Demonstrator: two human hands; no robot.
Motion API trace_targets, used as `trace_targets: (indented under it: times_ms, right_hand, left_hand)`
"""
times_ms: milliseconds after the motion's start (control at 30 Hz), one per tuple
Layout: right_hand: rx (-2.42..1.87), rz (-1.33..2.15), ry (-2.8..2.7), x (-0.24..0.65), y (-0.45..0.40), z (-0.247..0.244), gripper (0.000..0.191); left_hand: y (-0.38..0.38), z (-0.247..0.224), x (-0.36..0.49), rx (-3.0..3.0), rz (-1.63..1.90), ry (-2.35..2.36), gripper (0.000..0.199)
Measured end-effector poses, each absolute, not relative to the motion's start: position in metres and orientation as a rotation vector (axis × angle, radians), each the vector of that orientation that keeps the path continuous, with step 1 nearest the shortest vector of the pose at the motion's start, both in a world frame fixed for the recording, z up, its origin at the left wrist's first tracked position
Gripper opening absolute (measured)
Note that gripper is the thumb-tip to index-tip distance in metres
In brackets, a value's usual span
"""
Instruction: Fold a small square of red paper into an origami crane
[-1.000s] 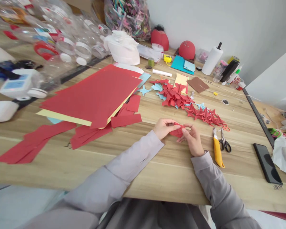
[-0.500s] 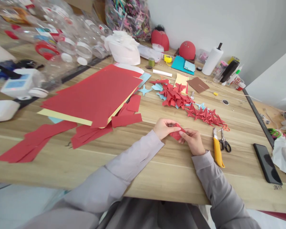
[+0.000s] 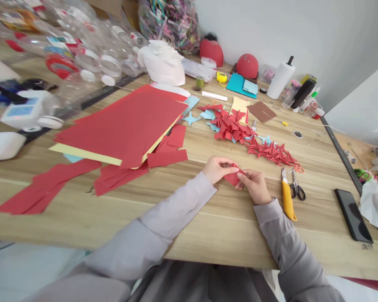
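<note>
Between my two hands is a small folded piece of red paper (image 3: 231, 179), held just above the wooden table. My left hand (image 3: 219, 170) pinches its upper left side, thumb on top. The fingertips of my right hand (image 3: 254, 184) grip its right edge, and they partly cover it. Beyond my hands lies a heap of folded red paper stars (image 3: 231, 126), with a few light blue ones among it. A row of red stars (image 3: 272, 153) stretches to the right. Left of my hands are cut red paper strips (image 3: 167, 158) and a stack of large red sheets (image 3: 126, 121).
A yellow-handled knife (image 3: 288, 197) and small scissors (image 3: 296, 185) lie right of my right hand. Farther right is a black phone (image 3: 353, 214). Clear plastic bottles (image 3: 88, 58) crowd the back left. A white roll (image 3: 281, 80) stands near the wall.
</note>
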State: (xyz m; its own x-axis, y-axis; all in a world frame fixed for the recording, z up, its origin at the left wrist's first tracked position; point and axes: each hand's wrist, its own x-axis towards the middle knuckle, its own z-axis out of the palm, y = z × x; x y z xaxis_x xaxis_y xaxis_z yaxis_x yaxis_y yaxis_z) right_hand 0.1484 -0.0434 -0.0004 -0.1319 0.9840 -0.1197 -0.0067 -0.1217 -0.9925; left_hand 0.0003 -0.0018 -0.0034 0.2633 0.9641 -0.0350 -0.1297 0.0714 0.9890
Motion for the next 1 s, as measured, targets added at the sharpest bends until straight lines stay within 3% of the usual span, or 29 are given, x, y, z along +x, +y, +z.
trace_targets:
  times_ms: [1000]
  right_hand:
    - [-1.234,1.392,-1.259,0.1491,-0.0442,-0.0006,0.024]
  left_hand:
    - [-0.0052,0.0005,0.0013,1.237,0.991,0.938,0.023]
